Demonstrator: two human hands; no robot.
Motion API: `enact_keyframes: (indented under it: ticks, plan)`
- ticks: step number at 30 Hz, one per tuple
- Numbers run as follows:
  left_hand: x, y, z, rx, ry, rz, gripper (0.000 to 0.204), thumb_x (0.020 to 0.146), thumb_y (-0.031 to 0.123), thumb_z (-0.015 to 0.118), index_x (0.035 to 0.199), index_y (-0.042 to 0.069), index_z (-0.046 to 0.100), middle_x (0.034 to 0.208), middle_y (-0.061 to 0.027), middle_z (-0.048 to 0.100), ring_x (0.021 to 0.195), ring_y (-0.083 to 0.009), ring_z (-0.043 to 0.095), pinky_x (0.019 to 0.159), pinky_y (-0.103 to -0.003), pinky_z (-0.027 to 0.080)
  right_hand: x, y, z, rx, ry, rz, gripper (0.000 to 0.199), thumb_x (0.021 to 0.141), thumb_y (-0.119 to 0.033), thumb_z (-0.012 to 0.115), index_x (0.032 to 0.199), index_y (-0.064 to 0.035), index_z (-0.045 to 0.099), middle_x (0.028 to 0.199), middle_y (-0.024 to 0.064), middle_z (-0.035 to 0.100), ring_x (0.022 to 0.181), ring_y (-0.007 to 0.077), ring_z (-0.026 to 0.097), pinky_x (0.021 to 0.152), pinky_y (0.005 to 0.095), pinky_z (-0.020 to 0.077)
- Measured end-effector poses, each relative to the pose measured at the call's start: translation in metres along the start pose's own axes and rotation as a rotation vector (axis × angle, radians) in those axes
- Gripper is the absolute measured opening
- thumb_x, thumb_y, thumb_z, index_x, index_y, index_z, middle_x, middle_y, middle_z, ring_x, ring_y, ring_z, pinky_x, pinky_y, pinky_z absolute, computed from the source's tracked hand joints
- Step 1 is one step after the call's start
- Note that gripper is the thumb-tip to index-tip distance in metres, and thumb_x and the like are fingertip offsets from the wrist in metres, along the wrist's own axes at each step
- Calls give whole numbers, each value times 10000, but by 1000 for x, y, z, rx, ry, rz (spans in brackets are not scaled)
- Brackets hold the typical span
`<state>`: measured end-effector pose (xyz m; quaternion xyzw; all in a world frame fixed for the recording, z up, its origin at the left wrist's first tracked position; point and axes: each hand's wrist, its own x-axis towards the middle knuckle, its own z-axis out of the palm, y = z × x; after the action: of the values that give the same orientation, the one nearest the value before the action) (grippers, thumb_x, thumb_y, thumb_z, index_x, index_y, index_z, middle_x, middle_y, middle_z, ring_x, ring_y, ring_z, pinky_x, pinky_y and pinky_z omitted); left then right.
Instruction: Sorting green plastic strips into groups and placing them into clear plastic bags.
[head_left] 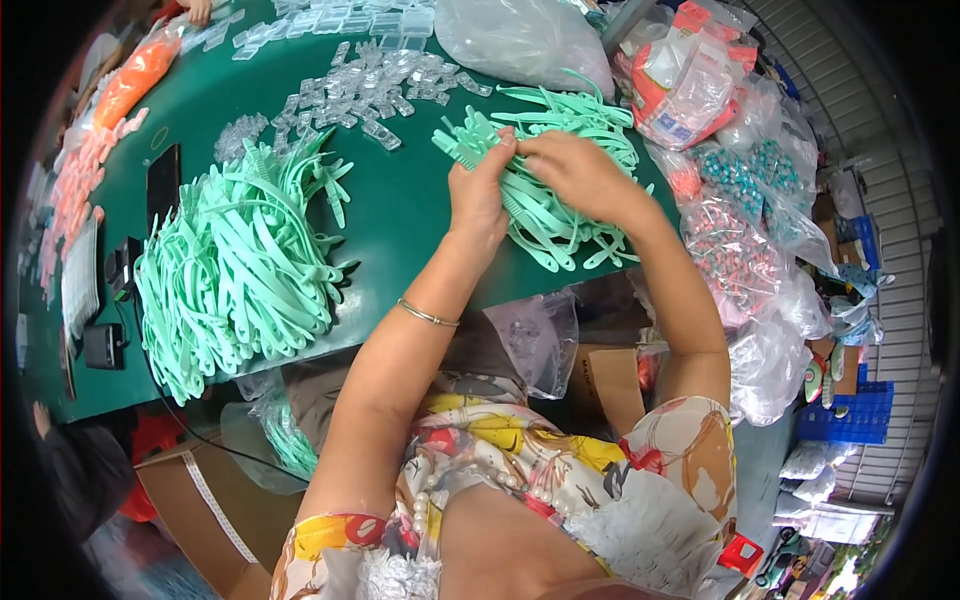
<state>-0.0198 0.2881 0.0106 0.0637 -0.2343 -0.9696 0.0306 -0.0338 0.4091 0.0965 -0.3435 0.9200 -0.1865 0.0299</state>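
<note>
Mint-green straps (pixel 470 138), soft-looking with looped ends, are bunched in my left hand (pixel 481 192), its thumb pressed over them. My right hand (pixel 575 172) meets it at the thumb, with fingers bent into a pinch. What lies between those right fingertips is hidden. Under and beside both hands spreads a loose pile of the same straps (pixel 545 232), near the table's front edge. To the left stands a larger heap of mint-green straps (pixel 245 260), some hanging over the edge.
Small clear plastic pieces (pixel 370 85) lie scattered on the green table (pixel 400 190) beyond the straps. A stuffed clear bag (pixel 525 40) is at the back. Bags of coloured parts (pixel 735 240) crowd the right side. A dark phone (pixel 163 185) and orange pieces (pixel 75 200) are at left.
</note>
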Motion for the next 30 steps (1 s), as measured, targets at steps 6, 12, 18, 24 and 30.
enact_keyframes:
  ticks: [6,12,18,24,30]
  plan:
    - [-6,5,2,90,-97,-18,147,793,115,618,883,17,556,811,-83,599,764,-175,576,692,-324,484,12,99,-4,-77,71,-189,250,783,-145,527,1011,-147,631,1059,66,590,997,264,531,863,373,407]
    - [-7,24,15,329,-248,95,139,791,119,621,860,32,537,728,-64,572,697,-167,559,719,-326,477,6,141,13,-107,-28,107,334,731,-208,553,1051,-263,631,1221,-4,522,1158,233,434,969,434,322]
    - [-4,51,41,275,-343,255,152,793,146,609,838,26,527,712,-66,554,681,-179,545,821,-375,450,7,151,20,-151,31,148,358,715,-217,630,1069,-265,618,1217,-39,510,1132,227,442,926,434,335]
    - [23,71,56,173,-372,299,140,795,147,609,837,25,554,723,-64,580,672,-170,568,635,-294,463,2,154,31,-292,180,102,431,662,-94,671,1067,-227,605,1190,-52,516,1103,198,456,874,407,344]
    - [36,90,71,53,-445,284,134,795,145,603,806,21,555,716,-79,586,656,-193,576,632,-307,477,3,150,35,-336,238,144,367,702,-130,649,1060,-198,599,1182,-39,520,1086,204,464,871,412,350]
